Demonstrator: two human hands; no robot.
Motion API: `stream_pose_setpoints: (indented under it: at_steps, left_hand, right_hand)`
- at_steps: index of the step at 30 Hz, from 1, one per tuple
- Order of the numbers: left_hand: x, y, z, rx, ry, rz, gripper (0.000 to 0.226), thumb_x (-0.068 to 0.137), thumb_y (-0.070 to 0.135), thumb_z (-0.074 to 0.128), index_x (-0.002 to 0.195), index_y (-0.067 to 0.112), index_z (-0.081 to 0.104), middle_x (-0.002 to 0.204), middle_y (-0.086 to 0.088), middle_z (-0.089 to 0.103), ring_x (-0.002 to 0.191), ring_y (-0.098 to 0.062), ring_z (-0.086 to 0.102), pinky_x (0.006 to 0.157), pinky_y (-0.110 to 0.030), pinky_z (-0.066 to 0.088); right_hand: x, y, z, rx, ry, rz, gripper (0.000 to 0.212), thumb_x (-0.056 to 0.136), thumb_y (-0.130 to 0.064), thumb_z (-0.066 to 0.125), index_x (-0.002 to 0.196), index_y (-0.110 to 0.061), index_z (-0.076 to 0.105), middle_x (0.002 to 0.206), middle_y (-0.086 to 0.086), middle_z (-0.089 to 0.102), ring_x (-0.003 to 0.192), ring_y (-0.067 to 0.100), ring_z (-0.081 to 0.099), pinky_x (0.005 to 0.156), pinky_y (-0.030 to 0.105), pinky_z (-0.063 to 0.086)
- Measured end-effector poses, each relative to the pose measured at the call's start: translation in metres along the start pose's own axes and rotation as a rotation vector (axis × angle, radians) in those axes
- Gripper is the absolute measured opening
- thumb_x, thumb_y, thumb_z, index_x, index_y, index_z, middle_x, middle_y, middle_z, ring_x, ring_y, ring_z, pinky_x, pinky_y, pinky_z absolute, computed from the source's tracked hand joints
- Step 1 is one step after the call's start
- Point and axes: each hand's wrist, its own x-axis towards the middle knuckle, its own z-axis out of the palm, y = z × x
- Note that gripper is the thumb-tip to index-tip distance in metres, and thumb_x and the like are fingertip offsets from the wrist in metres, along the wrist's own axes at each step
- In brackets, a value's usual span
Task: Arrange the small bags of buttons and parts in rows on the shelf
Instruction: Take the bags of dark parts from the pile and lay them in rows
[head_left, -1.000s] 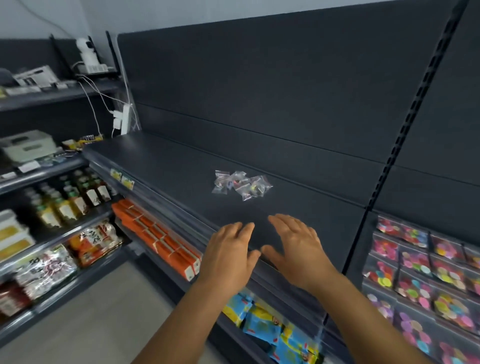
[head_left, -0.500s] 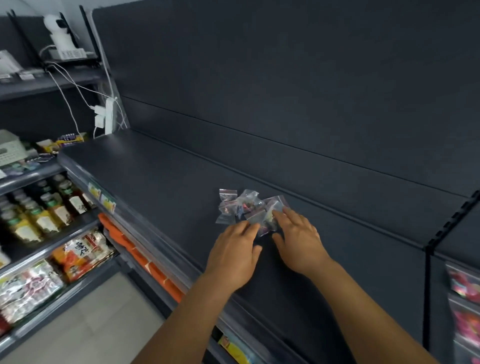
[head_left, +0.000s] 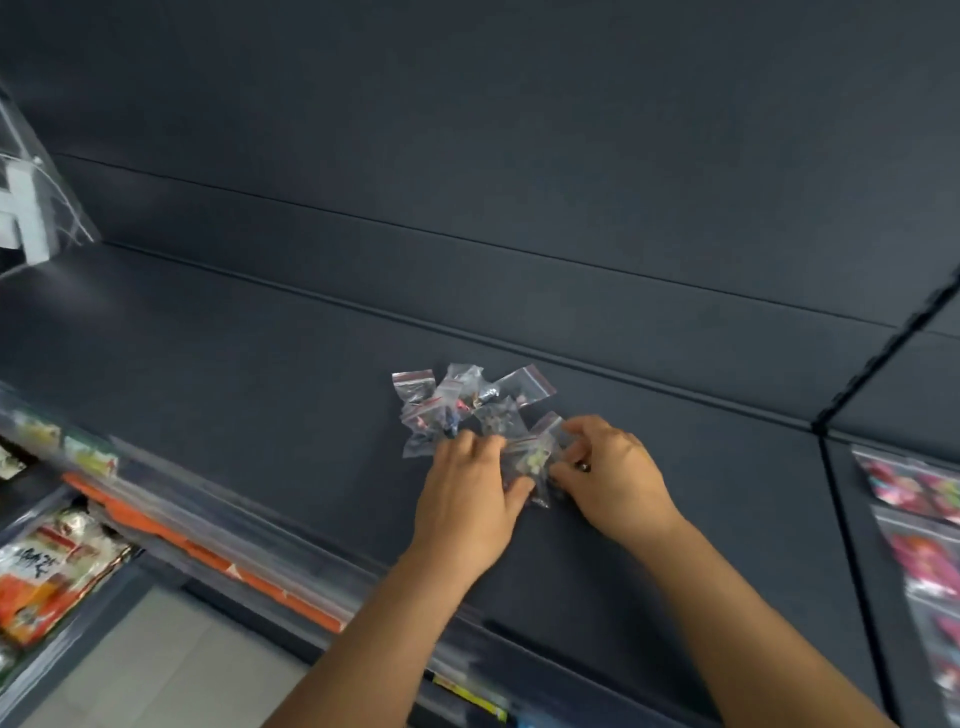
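Observation:
A loose heap of several small clear zip bags (head_left: 467, 400) with red seal strips and coloured bits inside lies on the dark grey shelf (head_left: 234, 374). My left hand (head_left: 467, 499) rests palm down on the heap's near edge, its thumb against one bag (head_left: 530, 462) that sits between both hands. My right hand (head_left: 608, 473) pinches the right side of that same bag with thumb and curled fingers. Parts of the nearest bags are hidden under my fingers.
The shelf's dark back panel (head_left: 519, 208) rises just behind the heap. The shelf's front rail (head_left: 291, 551) carries price tags, with orange packs (head_left: 197, 551) and snack bags (head_left: 47, 577) below. Colourful packets (head_left: 924, 545) hang at right. A white plug block (head_left: 23, 213) sits far left.
Both hands have moved forward from the shelf's front edge onto the heap, and now close on a bag at its near side. The view has come closer and tilted down.

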Motion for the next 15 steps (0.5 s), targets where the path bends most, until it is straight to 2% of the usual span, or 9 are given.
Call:
stream_pose_setpoints:
  at_steps: [2, 5, 8, 9, 11, 13, 15]
  left_hand:
    - [0.002, 0.0, 0.002, 0.084, -0.012, -0.026, 0.059, 0.089, 0.051, 0.051, 0.135, 0.015, 0.043, 0.124, -0.004, 0.045, 0.12, -0.023, 0.036, 0.097, -0.032, 0.038]
    - [0.004, 0.0, 0.004, 0.027, -0.022, -0.069, 0.056, 0.086, 0.051, 0.056, 0.127, 0.013, 0.05, 0.119, -0.007, 0.048, 0.119, -0.025, 0.039, 0.095, -0.034, 0.04]
    - [0.005, 0.001, 0.003, -0.163, -0.029, -0.08, 0.03, 0.083, 0.041, 0.064, 0.101, 0.019, 0.058, 0.106, -0.002, 0.052, 0.11, -0.022, 0.044, 0.085, -0.032, 0.043]
    - [0.005, 0.002, 0.002, -0.234, -0.027, -0.072, 0.02, 0.082, 0.037, 0.065, 0.09, 0.021, 0.056, 0.099, 0.0, 0.053, 0.103, -0.02, 0.047, 0.078, -0.028, 0.042]
    - [0.005, 0.002, 0.0, -0.39, -0.046, -0.056, 0.016, 0.081, 0.029, 0.067, 0.078, 0.023, 0.053, 0.085, 0.006, 0.057, 0.085, -0.015, 0.054, 0.063, -0.019, 0.04]
    - [0.005, 0.005, -0.005, -0.57, -0.092, -0.06, 0.011, 0.081, 0.023, 0.067, 0.078, 0.024, 0.056, 0.077, 0.009, 0.063, 0.072, -0.011, 0.06, 0.056, -0.012, 0.042]
    - [0.006, 0.012, -0.009, -0.738, -0.152, -0.063, 0.006, 0.08, 0.021, 0.066, 0.084, 0.022, 0.062, 0.077, 0.005, 0.069, 0.073, -0.013, 0.065, 0.065, -0.019, 0.048]
  right_hand:
    - [-0.001, -0.004, -0.001, -0.041, -0.01, 0.054, 0.023, 0.081, -0.022, 0.062, 0.103, -0.019, 0.061, 0.089, -0.004, 0.062, 0.095, 0.022, 0.055, 0.072, 0.026, 0.043]
    - [-0.007, -0.005, -0.001, -0.015, 0.019, 0.109, 0.006, 0.08, -0.018, 0.063, 0.082, -0.023, 0.059, 0.072, -0.011, 0.056, 0.078, 0.016, 0.057, 0.065, 0.025, 0.042]
    - [-0.015, -0.003, 0.0, 0.127, 0.085, 0.145, 0.007, 0.082, -0.016, 0.063, 0.079, -0.021, 0.06, 0.073, -0.008, 0.062, 0.07, 0.012, 0.058, 0.058, 0.019, 0.041]
    - [-0.018, -0.003, 0.0, 0.178, 0.115, 0.161, 0.007, 0.083, -0.016, 0.063, 0.078, -0.021, 0.06, 0.073, -0.007, 0.064, 0.068, 0.01, 0.058, 0.056, 0.018, 0.041]
    - [-0.024, -0.004, -0.002, 0.304, 0.176, 0.212, 0.009, 0.084, -0.016, 0.062, 0.077, -0.021, 0.058, 0.073, -0.004, 0.065, 0.067, 0.012, 0.059, 0.059, 0.02, 0.045]
    - [-0.031, -0.005, -0.006, 0.513, 0.243, 0.275, 0.011, 0.084, -0.01, 0.061, 0.078, -0.019, 0.058, 0.074, 0.0, 0.066, 0.07, 0.016, 0.062, 0.066, 0.027, 0.051]
    - [-0.039, -0.006, -0.011, 0.72, 0.298, 0.307, 0.013, 0.084, -0.003, 0.058, 0.08, -0.016, 0.06, 0.074, 0.0, 0.066, 0.069, 0.013, 0.062, 0.064, 0.025, 0.053]
